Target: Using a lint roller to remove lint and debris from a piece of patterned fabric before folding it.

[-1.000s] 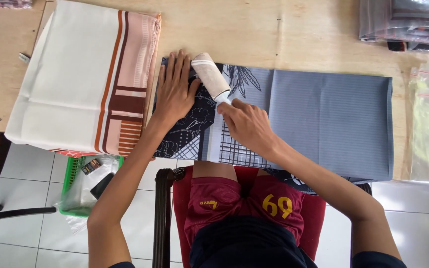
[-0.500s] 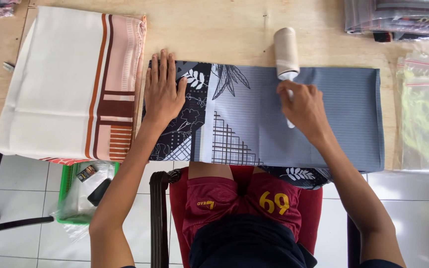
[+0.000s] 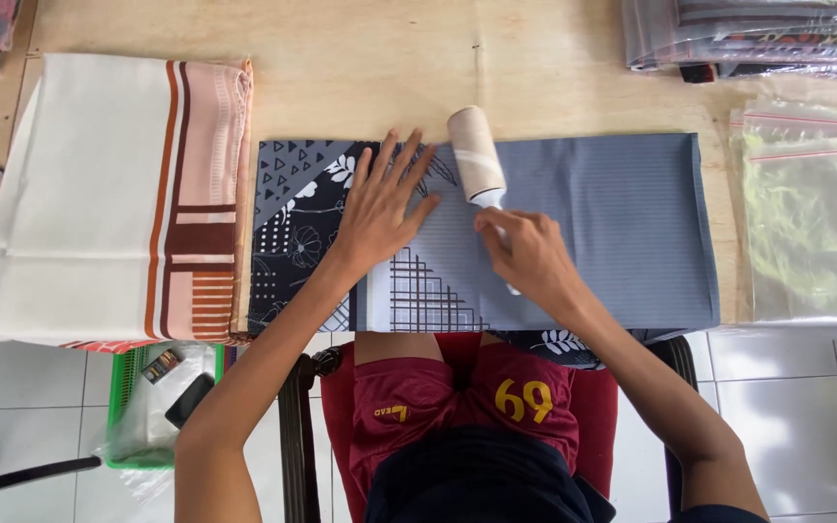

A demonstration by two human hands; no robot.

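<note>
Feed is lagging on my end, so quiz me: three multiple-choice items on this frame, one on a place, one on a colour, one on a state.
1. Where is the lint roller?
A. on the grey folded cloth
B. on the floor
C. on the plastic bags

2. What colour are the shorts?
A. green
B. red
C. white

3. How is the left hand?
A. fisted
B. holding a bag
C. flat, fingers spread

Key: 1 A, the roller head rests on the cloth, held by the right hand; 2 B, red below the table edge; 3 C, palm pressed on the patterned part.

Wooden table [image 3: 370, 68] under folded cloths [image 3: 593, 228], bags [image 3: 806, 213]
</note>
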